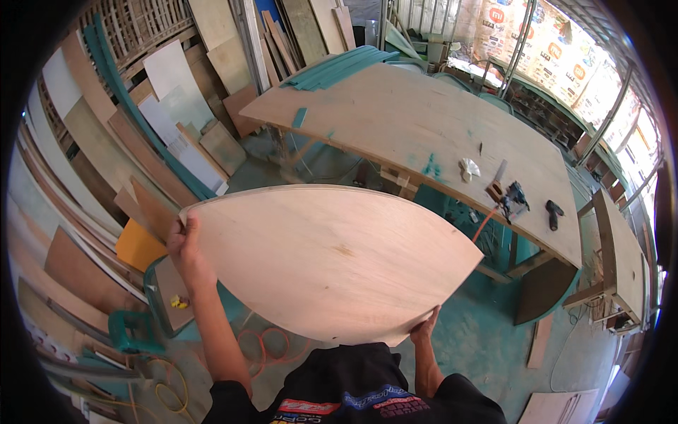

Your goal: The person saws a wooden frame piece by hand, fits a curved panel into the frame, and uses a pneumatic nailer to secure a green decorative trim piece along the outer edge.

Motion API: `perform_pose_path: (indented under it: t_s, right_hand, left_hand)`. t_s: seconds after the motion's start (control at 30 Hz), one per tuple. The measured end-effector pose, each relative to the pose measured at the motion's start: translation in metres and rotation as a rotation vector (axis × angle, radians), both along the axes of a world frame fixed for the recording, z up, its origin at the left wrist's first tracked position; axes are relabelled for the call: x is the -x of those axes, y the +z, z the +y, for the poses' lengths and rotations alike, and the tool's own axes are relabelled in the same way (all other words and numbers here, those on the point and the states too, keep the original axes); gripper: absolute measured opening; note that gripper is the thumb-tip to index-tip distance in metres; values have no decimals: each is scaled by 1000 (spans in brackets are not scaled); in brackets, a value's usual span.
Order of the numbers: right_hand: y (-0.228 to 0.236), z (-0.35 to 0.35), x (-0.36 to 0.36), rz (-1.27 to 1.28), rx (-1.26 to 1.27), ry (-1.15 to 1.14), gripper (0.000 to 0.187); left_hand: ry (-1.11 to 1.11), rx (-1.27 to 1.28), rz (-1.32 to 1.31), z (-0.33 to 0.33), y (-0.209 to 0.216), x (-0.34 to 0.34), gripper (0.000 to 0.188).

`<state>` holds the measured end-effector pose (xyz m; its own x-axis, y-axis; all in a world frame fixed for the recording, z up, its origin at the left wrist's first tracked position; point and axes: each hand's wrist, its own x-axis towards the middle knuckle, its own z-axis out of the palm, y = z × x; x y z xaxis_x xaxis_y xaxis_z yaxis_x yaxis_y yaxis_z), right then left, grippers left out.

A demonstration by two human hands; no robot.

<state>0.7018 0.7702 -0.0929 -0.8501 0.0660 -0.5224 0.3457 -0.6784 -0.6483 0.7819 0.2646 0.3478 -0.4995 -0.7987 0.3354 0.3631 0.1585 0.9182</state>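
A large pale plywood panel (311, 261) spans the space in front of my body, its edges looking curved through the wide lens. At its left end my left hand (184, 247) grips the edge, thumb on the upper face and the other fingers partly hidden. My right hand (424, 326) holds the near edge on the right, most of its fingers out of sight beneath. The panel is off the worktable (395, 106), between it and my chest.
On the worktable lie teal strips (339, 67), a handsaw (498, 182), a power tool (515, 200) with an orange cord and a black cordless tool (554, 214). Boards (78, 268) lean along the left. A green stool (134, 331) and orange hose (265, 351) are on the floor.
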Motion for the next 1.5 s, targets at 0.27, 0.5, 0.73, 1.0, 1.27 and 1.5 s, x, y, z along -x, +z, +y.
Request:
perform_pose_path:
  t_s: [0.27,0.5,0.73,1.0,1.27,1.5]
  right_hand:
    - [23,-58,186,26,-122,-142,86]
    - [71,-190,301,-186,-256,4,74]
    - [90,-282,395,-163,-508,179,79]
    - [103,-344,505,-306,-873,273,91]
    - [123,-394,592,-109,-1588,262,79]
    - [76,-319,758,19,-1928,53,66]
  left_hand:
    - [55,-122,-195,-125,-36,233,51]
    - [253,152,-194,-263,19,372,66]
    - [266,104,-435,-358,16,538,62]
    - [270,-102,-623,-508,-109,697,66]
    - [353,-158,-860,-541,-129,774,62]
    - [-45,-92,-680,-584,-173,856,59]
